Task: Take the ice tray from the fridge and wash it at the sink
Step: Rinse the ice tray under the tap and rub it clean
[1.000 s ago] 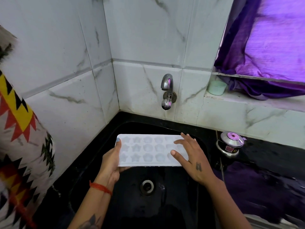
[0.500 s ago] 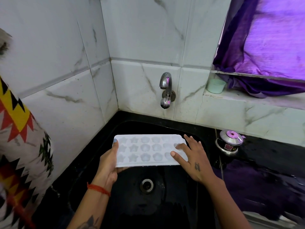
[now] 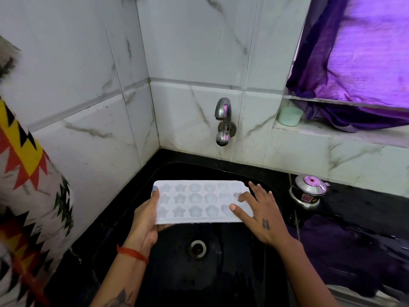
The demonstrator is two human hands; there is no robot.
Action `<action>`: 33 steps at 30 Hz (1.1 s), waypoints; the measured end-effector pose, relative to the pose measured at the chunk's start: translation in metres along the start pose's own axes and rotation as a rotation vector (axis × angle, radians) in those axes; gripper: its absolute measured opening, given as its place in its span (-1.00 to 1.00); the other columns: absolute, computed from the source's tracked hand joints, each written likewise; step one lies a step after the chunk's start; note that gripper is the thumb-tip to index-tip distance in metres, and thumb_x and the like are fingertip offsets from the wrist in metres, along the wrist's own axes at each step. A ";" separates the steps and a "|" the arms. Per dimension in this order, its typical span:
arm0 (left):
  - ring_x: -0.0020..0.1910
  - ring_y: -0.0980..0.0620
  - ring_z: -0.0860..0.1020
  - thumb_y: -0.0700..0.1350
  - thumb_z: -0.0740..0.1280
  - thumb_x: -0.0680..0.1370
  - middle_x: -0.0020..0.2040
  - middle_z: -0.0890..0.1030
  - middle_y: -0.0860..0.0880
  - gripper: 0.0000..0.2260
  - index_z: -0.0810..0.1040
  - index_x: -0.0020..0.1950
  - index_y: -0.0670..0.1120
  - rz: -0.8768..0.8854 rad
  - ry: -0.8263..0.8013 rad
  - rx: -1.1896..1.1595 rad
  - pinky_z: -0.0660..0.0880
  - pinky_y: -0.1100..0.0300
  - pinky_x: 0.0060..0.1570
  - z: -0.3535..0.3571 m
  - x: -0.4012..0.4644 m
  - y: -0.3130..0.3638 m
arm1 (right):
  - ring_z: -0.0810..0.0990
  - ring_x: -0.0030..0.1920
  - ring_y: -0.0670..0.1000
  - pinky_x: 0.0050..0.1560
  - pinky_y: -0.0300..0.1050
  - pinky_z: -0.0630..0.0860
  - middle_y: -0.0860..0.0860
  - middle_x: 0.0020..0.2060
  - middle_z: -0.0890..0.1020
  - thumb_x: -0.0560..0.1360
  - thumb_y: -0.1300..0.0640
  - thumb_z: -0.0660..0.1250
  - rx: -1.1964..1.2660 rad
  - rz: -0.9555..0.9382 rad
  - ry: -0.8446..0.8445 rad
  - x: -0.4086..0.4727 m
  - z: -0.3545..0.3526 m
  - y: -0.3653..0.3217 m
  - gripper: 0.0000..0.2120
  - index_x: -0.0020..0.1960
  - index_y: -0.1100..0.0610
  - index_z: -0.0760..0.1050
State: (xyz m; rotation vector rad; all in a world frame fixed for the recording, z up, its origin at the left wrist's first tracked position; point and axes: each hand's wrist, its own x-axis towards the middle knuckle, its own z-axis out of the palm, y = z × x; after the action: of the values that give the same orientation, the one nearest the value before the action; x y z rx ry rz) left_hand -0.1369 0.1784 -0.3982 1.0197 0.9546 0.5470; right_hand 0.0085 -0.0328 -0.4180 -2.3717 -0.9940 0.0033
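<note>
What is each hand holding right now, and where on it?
The left hand grips the ice tray by its left short end, thumb on top. The right hand only rests spread fingers on the tray's right end.

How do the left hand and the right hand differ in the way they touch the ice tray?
The left hand grips the ice tray at its left end, thumb on top and fingers underneath; the right hand lies on top of the right end with fingers spread and fairly straight. The left wrist bears a red thread; the right hand bears a small dark mark on its back. Both touch the tray above the black sink.
</note>
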 end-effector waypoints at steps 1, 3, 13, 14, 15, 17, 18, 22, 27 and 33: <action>-0.21 -0.06 0.63 0.15 0.25 0.55 -0.17 0.65 -0.11 -0.67 0.58 -0.06 -0.11 0.001 0.000 -0.001 0.55 0.08 -0.33 0.000 0.000 0.000 | -0.02 0.53 0.00 0.47 -0.04 -0.20 0.02 0.51 0.17 0.27 -0.60 -0.23 0.003 0.002 -0.005 0.000 0.000 0.000 -0.23 0.13 -0.17 0.43; -0.20 -0.07 0.63 0.15 0.25 0.55 -0.16 0.65 -0.11 -0.67 0.57 -0.07 -0.11 0.002 0.000 0.000 0.55 0.08 -0.32 0.000 0.000 0.000 | -0.03 0.53 0.00 0.47 -0.03 -0.19 0.02 0.51 0.16 0.27 -0.60 -0.23 0.012 0.004 -0.014 0.000 -0.001 0.000 -0.22 0.16 -0.19 0.43; -0.17 -0.08 0.64 0.16 0.25 0.54 -0.12 0.66 -0.12 -0.66 0.58 -0.01 -0.12 -0.001 -0.004 0.001 0.56 0.06 -0.31 -0.002 0.001 0.000 | -0.02 0.53 -0.03 0.46 -0.09 -0.17 0.01 0.50 0.19 0.34 -0.50 -0.06 0.078 -0.012 -0.046 0.001 -0.002 -0.001 -0.34 0.22 -0.17 0.44; -0.17 -0.08 0.63 0.15 0.25 0.55 -0.12 0.66 -0.12 -0.66 0.58 -0.01 -0.12 -0.001 -0.006 -0.001 0.56 0.06 -0.31 -0.001 0.000 0.000 | -0.01 0.53 -0.03 0.46 -0.10 -0.17 0.01 0.50 0.20 0.33 -0.51 -0.07 0.078 -0.016 -0.044 0.001 -0.002 -0.001 -0.33 0.21 -0.17 0.44; -0.17 -0.08 0.63 0.15 0.26 0.55 -0.13 0.66 -0.12 -0.66 0.58 -0.02 -0.12 -0.002 -0.008 -0.004 0.56 0.06 -0.30 -0.001 0.000 0.000 | -0.01 0.53 -0.03 0.46 -0.10 -0.17 0.01 0.50 0.21 0.33 -0.52 -0.08 0.077 -0.020 -0.043 0.000 -0.002 -0.001 -0.33 0.20 -0.16 0.45; -0.17 -0.08 0.63 0.15 0.25 0.55 -0.13 0.66 -0.11 -0.67 0.58 -0.02 -0.12 -0.003 -0.009 -0.003 0.56 0.06 -0.31 -0.002 -0.001 0.000 | 0.00 0.53 -0.03 0.47 -0.10 -0.16 0.00 0.49 0.23 0.32 -0.55 -0.10 0.072 -0.026 -0.038 0.000 -0.002 0.000 -0.31 0.15 -0.15 0.45; -0.17 -0.08 0.63 0.15 0.25 0.55 -0.13 0.66 -0.11 -0.66 0.58 -0.02 -0.12 -0.004 -0.009 -0.001 0.56 0.07 -0.31 -0.002 -0.001 0.000 | 0.00 0.53 -0.03 0.47 -0.09 -0.16 0.00 0.49 0.24 0.31 -0.57 -0.13 0.070 -0.028 -0.034 0.000 -0.002 0.000 -0.29 0.12 -0.14 0.45; -0.15 -0.09 0.64 0.16 0.25 0.54 -0.13 0.66 -0.12 -0.65 0.58 -0.01 -0.12 -0.014 -0.010 0.001 0.57 0.04 -0.29 -0.003 0.001 -0.001 | -0.01 0.53 -0.05 0.48 -0.13 -0.15 -0.03 0.49 0.23 0.25 -0.62 -0.19 0.071 -0.018 -0.026 0.000 -0.003 -0.001 -0.17 0.15 -0.10 0.44; -0.14 -0.10 0.64 0.17 0.26 0.54 -0.11 0.67 -0.13 -0.64 0.58 0.00 -0.13 -0.018 -0.014 0.002 0.57 0.05 -0.30 -0.002 0.002 -0.002 | -0.03 0.53 -0.05 0.48 -0.12 -0.14 -0.03 0.50 0.21 0.28 -0.58 -0.12 0.098 -0.017 -0.041 0.000 -0.005 -0.003 -0.21 0.22 -0.12 0.45; -0.15 -0.08 0.63 0.16 0.26 0.54 -0.11 0.66 -0.12 -0.65 0.58 0.00 -0.12 -0.019 -0.018 -0.002 0.56 0.07 -0.33 -0.001 0.001 -0.001 | -0.07 0.53 -0.04 0.46 -0.10 -0.12 -0.02 0.51 0.17 0.32 -0.49 -0.05 0.123 -0.004 -0.072 0.002 -0.006 -0.001 -0.34 0.20 -0.16 0.44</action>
State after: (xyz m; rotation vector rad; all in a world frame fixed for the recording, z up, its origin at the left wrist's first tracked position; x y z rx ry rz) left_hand -0.1372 0.1795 -0.3996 1.0110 0.9473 0.5220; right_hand 0.0102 -0.0340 -0.4123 -2.2712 -1.0025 0.1459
